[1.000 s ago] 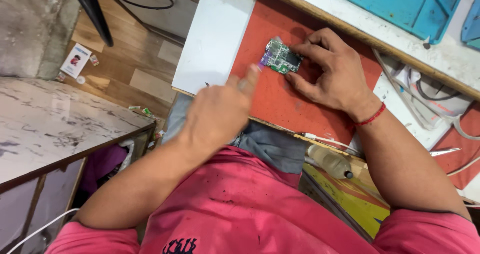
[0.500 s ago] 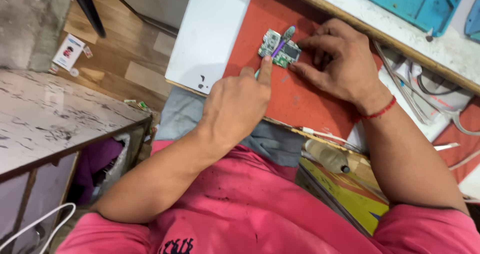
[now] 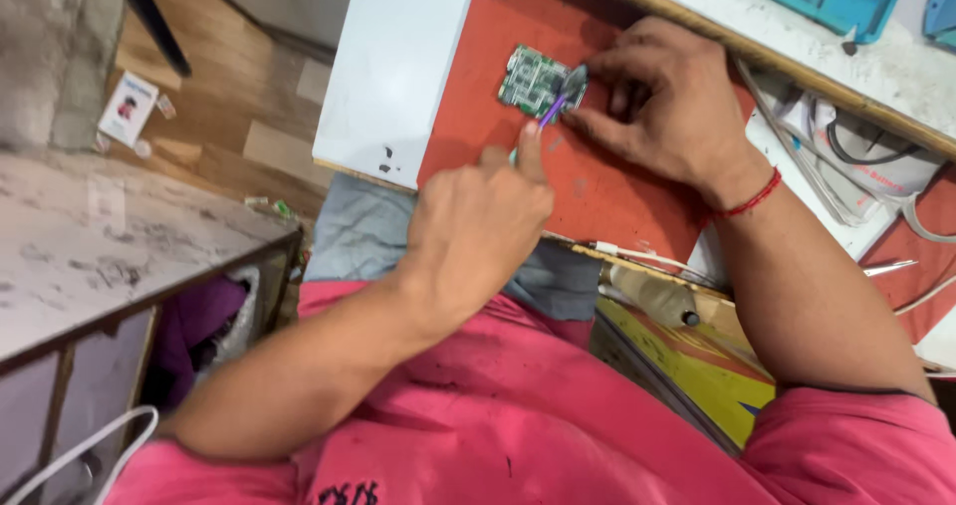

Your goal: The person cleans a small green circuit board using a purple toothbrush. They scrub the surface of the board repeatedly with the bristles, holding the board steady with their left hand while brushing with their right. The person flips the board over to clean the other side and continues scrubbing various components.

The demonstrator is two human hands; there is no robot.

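A small green circuit board is seen lying flat on the red mat, near the mat's upper left corner and just beside the white board. The circuit board is pinned at its right edge by the right hand, whose fingers are curled down around that edge while the back of the hand is turned up towards the camera. A red thread bracelet is worn on that wrist, and the right forearm is stretched down and to the right, out to the pink sleeve.

The left hand is closed into a loose fist around a thin purple-tipped tool, the forefinger laid straight along it. The tool's tip is brought onto the board's lower right corner, right by the right fingertips. The left forearm is angled up from the lower left, across the pink shirt.

A marble-topped cabinet is seen at the left, and a bundle of white cables is left lying on the bench beyond the right wrist.
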